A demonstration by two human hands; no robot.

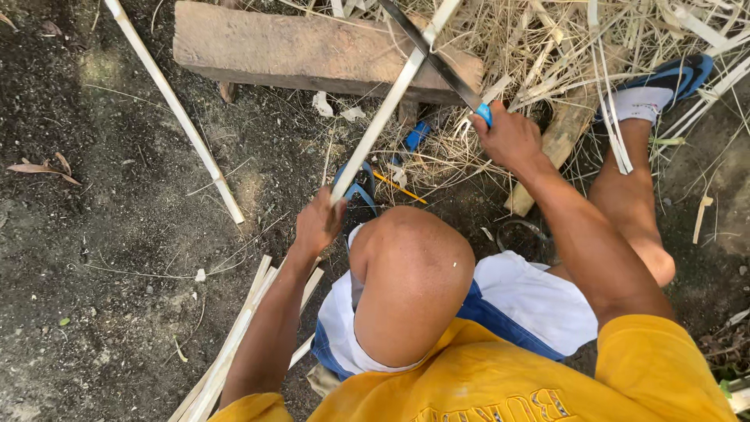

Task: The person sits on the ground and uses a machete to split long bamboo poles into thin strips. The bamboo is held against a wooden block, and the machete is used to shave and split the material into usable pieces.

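With your left hand (316, 224) clenched around the pale split bamboo strip (391, 101) and right hand (508, 139) gripping the blue-handled long dark blade (433, 56), brace against the weathered wooden block (312, 51).

Pale cream bamboo strip (391, 101), blue-handled dark blade (433, 59), yellow shirt (500, 383), white-and-blue shorts (531, 301), blue sandal (676, 78).

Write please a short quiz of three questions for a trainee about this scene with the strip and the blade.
1. True or false: the right hand holds the blade by a blue handle.
2. Which hand holds the pale strip?
A. left hand
B. right hand
3. Fill in: the strip rests across a ____ block.

Key: 1 true; 2 A; 3 wooden.
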